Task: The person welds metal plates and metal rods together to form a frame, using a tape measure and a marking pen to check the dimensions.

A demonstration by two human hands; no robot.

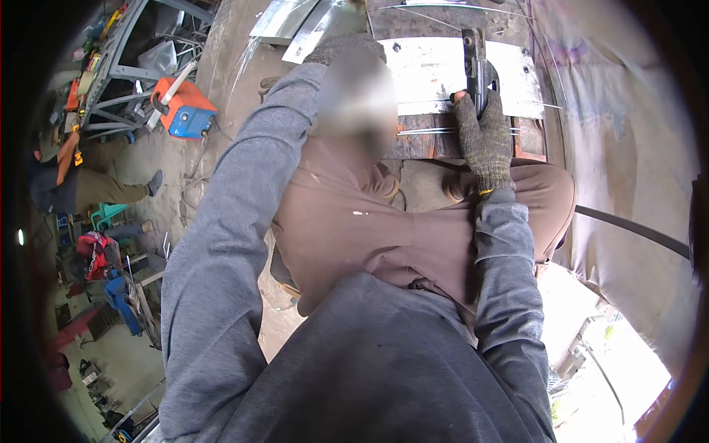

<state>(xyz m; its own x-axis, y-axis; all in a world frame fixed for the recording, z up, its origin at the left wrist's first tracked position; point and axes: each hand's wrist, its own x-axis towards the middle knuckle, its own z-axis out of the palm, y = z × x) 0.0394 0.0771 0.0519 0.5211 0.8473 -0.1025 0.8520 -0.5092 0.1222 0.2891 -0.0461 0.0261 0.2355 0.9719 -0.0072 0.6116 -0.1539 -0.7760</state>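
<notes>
My right hand [485, 140], in a dark knitted glove, is closed around a dark metal hand tool [476, 66]. The tool points away from me over a pale, worn metal sheet [436, 74]. That sheet lies on a low wooden bench [425, 144], with thin metal rods beside my right hand. My left hand [346, 49], gloved as well, reaches to the left end of the sheet. A blurred grey patch covers part of it, and its fingers cannot be made out.
Shiny metal strips [303, 26] lie beyond my left hand. An orange and blue machine [183, 108] stands on the floor at left, near a metal frame [118, 70]. Another person [74, 181] is at far left. A hanging sheet [617, 162] borders the right side.
</notes>
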